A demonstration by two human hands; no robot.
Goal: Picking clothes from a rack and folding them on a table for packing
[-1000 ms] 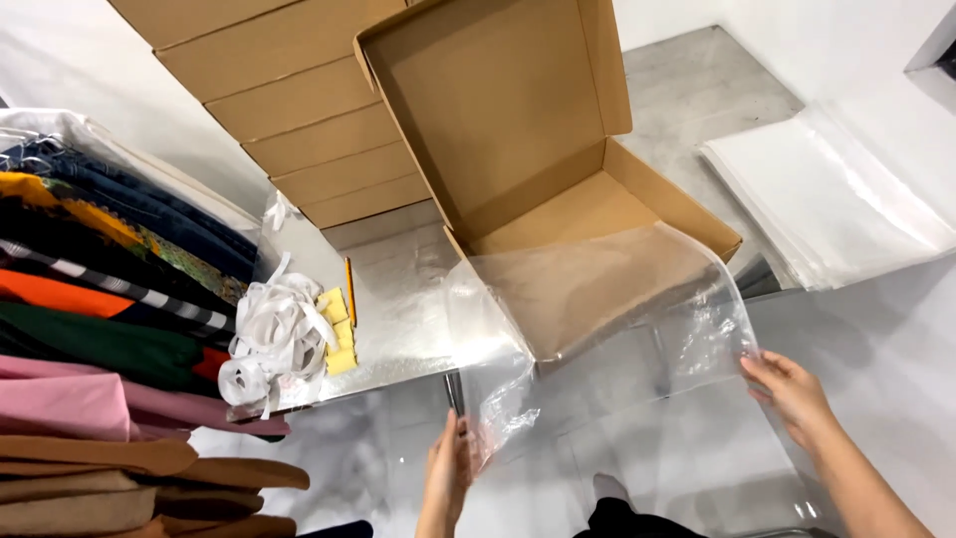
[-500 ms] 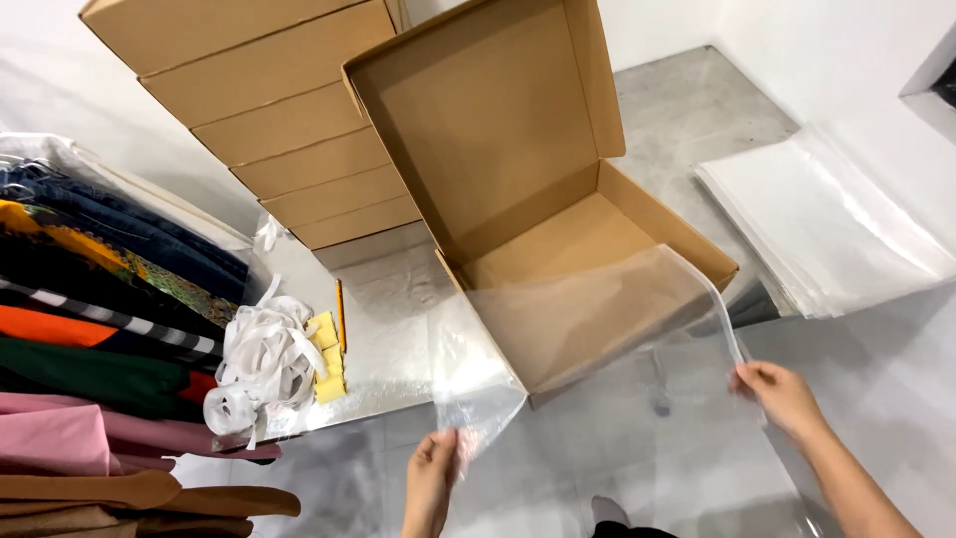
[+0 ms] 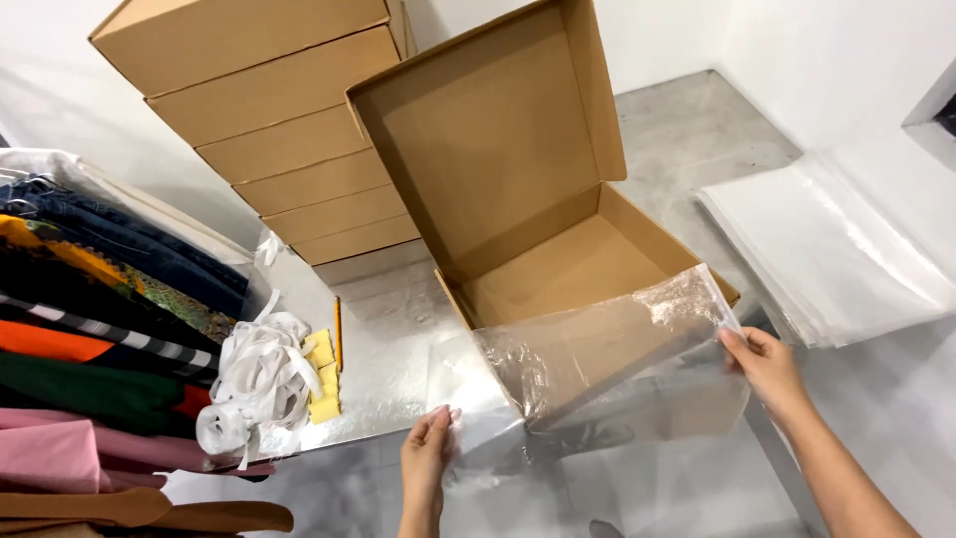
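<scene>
Pinching the clear plastic bag (image 3: 597, 364) at lower centre, left hand (image 3: 428, 453) and right hand (image 3: 765, 364) should keep it taut before the open cardboard box (image 3: 543, 214).

Bright, even light from overhead; we see no hard shadows. White walls and floor near blown out at right. Soft shadow inside the box (image 3: 558, 269) under its raised lid. Glare and crinkled highlights on the clear bag (image 3: 607, 349); the counter (image 3: 388, 369) reflects a dull sheen. Our left hand (image 3: 428, 453) and right hand (image 3: 767, 369) are evenly lit and sharp. Wide-angle bending at the edges: box stack (image 3: 259, 130) leans, clothes (image 3: 90, 329) stretch. Focus good throughout.
</scene>
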